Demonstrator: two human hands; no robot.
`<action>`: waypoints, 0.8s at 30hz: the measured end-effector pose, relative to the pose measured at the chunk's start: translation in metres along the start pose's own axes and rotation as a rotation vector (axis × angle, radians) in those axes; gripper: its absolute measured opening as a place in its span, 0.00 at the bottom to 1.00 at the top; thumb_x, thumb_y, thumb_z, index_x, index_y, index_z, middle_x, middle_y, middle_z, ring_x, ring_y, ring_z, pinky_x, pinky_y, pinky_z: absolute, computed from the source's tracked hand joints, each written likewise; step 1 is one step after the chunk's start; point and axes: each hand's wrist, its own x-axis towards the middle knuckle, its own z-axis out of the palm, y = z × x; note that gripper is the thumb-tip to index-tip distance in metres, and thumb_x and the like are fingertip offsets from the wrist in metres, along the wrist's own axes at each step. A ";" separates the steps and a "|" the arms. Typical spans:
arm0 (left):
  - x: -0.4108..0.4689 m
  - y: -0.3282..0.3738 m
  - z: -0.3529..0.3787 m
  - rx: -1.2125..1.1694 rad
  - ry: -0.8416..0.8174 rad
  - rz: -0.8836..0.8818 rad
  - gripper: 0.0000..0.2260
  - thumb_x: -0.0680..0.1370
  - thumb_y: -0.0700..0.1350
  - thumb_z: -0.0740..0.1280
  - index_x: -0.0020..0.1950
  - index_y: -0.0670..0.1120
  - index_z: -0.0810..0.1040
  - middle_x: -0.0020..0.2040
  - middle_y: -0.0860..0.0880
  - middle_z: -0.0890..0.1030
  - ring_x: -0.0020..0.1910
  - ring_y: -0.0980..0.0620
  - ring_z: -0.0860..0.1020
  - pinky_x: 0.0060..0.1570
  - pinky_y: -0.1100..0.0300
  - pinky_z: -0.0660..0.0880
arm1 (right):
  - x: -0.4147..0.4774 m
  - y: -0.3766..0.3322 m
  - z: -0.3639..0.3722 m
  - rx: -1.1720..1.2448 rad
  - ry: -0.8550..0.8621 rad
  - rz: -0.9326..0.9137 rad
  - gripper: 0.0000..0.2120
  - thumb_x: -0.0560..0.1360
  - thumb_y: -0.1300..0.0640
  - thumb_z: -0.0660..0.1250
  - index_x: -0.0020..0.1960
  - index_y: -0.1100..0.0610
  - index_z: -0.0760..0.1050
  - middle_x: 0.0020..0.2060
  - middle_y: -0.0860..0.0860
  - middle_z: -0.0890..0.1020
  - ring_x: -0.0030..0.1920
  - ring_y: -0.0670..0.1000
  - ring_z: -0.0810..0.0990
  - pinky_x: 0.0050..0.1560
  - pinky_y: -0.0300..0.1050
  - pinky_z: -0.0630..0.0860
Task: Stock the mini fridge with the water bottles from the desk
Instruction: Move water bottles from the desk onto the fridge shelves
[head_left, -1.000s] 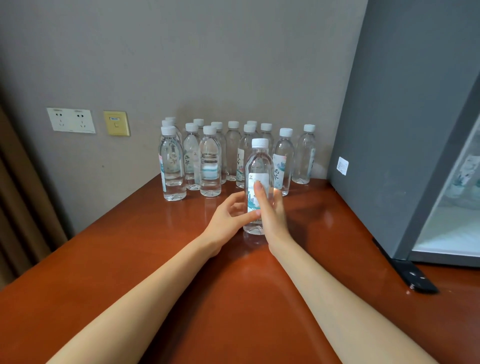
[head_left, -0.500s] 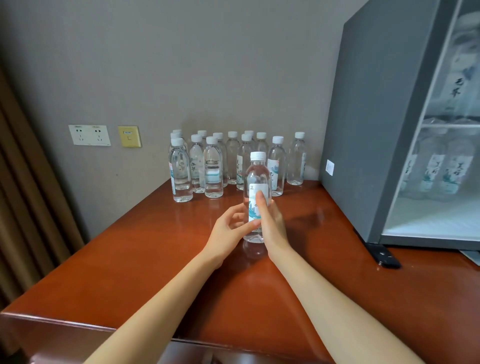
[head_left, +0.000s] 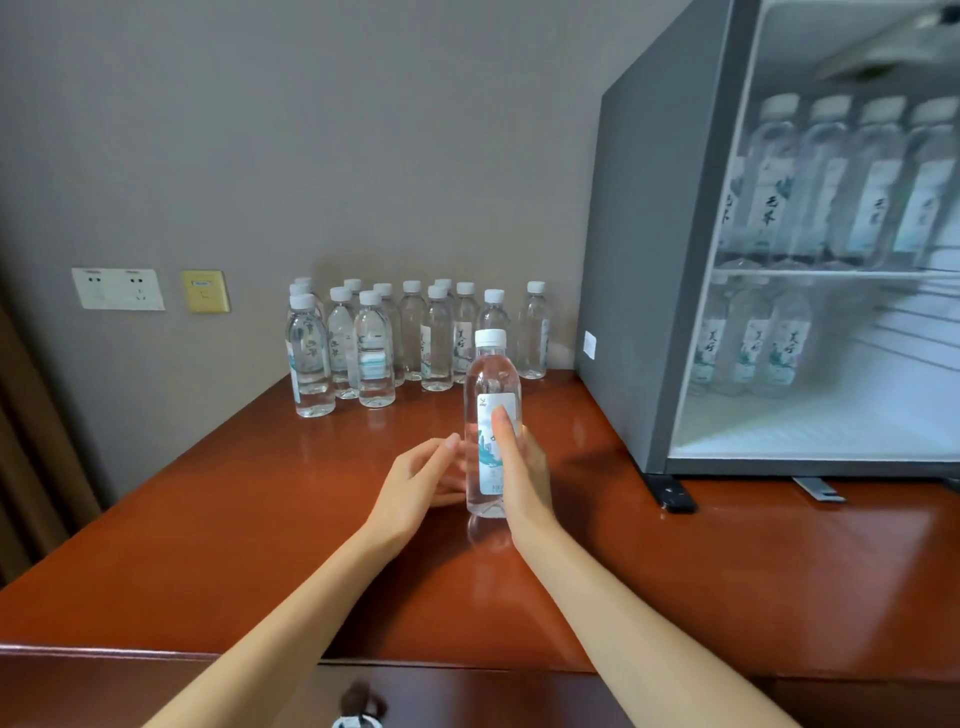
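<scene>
My right hand wraps the clear round bottle — thumb flat on its white label — upright on the glossy wooden desk. My left hand curves loosely just beside it.

On desk: one bottle in front, about thirteen bottles bunched at the wall, overlapping. In fridge: at least four on upper shelf, three below, all blurred. Also left hand, right hand, one white plate, one yellow plate.
</scene>
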 end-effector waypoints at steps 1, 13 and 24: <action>-0.001 0.000 0.005 0.001 -0.001 0.005 0.17 0.82 0.49 0.60 0.53 0.37 0.80 0.46 0.40 0.84 0.42 0.48 0.83 0.49 0.51 0.81 | -0.003 -0.004 -0.006 0.003 0.003 -0.001 0.28 0.64 0.31 0.69 0.49 0.54 0.79 0.42 0.54 0.86 0.42 0.57 0.86 0.49 0.55 0.81; 0.011 -0.005 0.127 0.035 -0.200 0.100 0.11 0.82 0.46 0.62 0.46 0.39 0.77 0.47 0.40 0.83 0.41 0.47 0.82 0.47 0.48 0.81 | -0.010 -0.039 -0.129 -0.044 0.200 -0.116 0.18 0.78 0.45 0.63 0.51 0.60 0.80 0.39 0.54 0.86 0.38 0.53 0.85 0.38 0.45 0.80; 0.014 -0.004 0.233 0.228 -0.343 0.301 0.09 0.82 0.46 0.61 0.45 0.50 0.80 0.42 0.55 0.83 0.41 0.56 0.82 0.45 0.56 0.79 | -0.022 -0.063 -0.232 -0.094 0.410 -0.183 0.23 0.69 0.36 0.68 0.46 0.57 0.80 0.39 0.55 0.85 0.42 0.55 0.85 0.49 0.55 0.80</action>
